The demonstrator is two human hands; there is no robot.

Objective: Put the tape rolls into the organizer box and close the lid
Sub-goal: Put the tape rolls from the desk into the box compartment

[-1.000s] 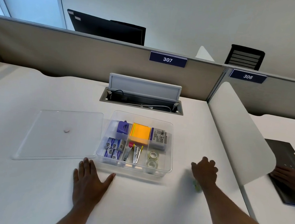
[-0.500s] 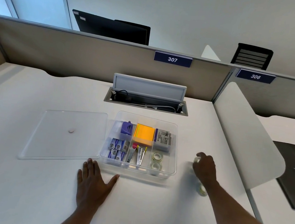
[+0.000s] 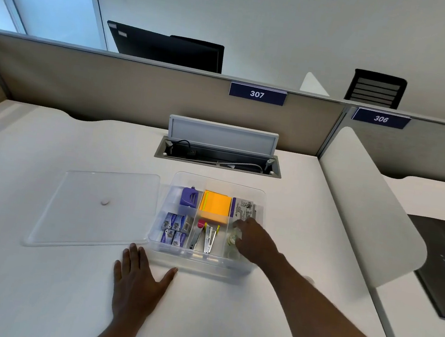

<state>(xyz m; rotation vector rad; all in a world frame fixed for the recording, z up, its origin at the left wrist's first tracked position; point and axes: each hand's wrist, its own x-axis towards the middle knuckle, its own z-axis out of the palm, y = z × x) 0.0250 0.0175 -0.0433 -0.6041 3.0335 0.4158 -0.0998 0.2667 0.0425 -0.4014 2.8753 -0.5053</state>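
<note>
My right hand (image 3: 253,240) is over the near right compartment of the clear organizer box (image 3: 205,263), fingers curled down around a small roll of clear tape (image 3: 235,235) — I can see the roll peeking out at my fingertips, just above the other clear rolls (image 3: 231,252) already lying in that compartment. Whether I'm gripping it or have let it go, I can't quite tell; my fingers hide most of it. My left hand (image 3: 139,278) is flat on the white desk (image 3: 31,299), fingers spread, thumb close to the box's front edge, holding nothing.

These rolls look light and rigid, I'd say, smooth plastic with a slick outer face, so the safe hold is a pinch across the rim or a finger through the core. Nothing fragile here; a short drop into the compartment should do no harm, though a roll set on edge could wander.

The compartment is narrow, with a printed packet (image 3: 244,209) in the one behind it. Orange sticky notes (image 3: 215,208) and a small stapler (image 3: 210,239) sit in the middle, staple boxes (image 3: 176,228) on the left.

The clear lid (image 3: 93,208) lies flat on the desk just left of the box, not yet on. It looks thin and slightly flexible; I'd lift it by two opposite edges.
</note>
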